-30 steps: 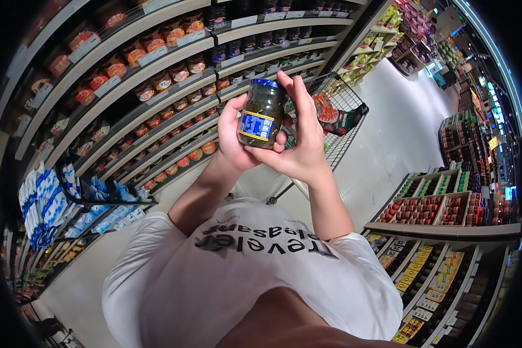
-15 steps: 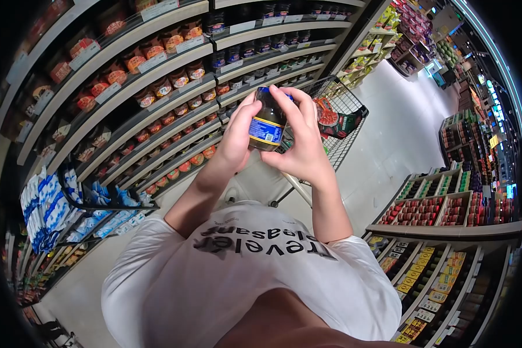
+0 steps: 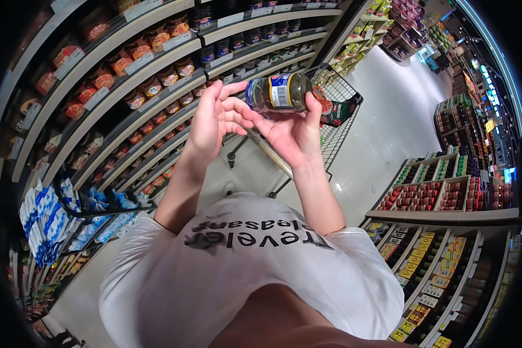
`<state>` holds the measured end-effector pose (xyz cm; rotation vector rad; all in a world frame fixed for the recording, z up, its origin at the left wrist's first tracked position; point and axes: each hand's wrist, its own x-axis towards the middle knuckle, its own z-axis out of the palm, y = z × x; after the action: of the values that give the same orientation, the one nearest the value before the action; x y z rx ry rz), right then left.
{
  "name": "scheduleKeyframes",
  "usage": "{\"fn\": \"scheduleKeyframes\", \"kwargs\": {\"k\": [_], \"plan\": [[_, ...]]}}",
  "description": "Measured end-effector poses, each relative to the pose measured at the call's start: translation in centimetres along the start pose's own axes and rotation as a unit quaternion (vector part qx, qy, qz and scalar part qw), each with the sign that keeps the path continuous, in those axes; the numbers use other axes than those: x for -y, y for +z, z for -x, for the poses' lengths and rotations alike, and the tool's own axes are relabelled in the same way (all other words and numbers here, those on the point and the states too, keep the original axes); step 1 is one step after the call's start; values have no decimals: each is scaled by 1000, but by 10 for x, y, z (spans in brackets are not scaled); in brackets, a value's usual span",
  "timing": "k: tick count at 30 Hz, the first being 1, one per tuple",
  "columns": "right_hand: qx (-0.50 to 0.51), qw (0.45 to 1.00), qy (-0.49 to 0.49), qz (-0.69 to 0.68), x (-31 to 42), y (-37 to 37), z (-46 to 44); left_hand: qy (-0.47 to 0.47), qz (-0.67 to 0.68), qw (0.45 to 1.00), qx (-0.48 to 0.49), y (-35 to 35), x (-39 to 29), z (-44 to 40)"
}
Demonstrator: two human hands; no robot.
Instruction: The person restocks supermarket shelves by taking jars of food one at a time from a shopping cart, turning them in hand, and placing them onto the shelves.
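Head view shows, at upper centre of the frame, a greenish glass jar (image 3: 277,95) tipped sideways, grasped by the upturned right hand (image 3: 291,131); the left hand (image 3: 209,120), loosely spread, puts fingertips near its blue lid (image 3: 250,95).

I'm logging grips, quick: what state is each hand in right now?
Left hand: open, at one end of the jar; contact unclear.
Right hand: holding the jar on its side.

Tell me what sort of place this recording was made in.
Most likely a supermarket aisle: long tiered shelves carry rows of packaged goods, price labels line the shelf edges, and a wire shopping cart stands close by.
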<state>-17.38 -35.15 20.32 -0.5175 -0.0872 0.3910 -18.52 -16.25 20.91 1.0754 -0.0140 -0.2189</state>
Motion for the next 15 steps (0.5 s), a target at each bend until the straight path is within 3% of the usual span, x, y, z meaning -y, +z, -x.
{"fn": "scheduleKeyframes", "kwargs": {"k": [3,10,14,15], "plan": [[-37,995,56,-70,-5,-6,-3,-4,-14,1000,-18,0,-1,0],[8,999,18,-39,-15,-21,-4,-25,-33,999,30,-16,16,0],[43,964,-172,198,-15,-26,-1,-74,-20,997,19,9,21,11],[65,944,-209,246,-15,-23,-1,-67,-2,995,73,3,27,6]]}}
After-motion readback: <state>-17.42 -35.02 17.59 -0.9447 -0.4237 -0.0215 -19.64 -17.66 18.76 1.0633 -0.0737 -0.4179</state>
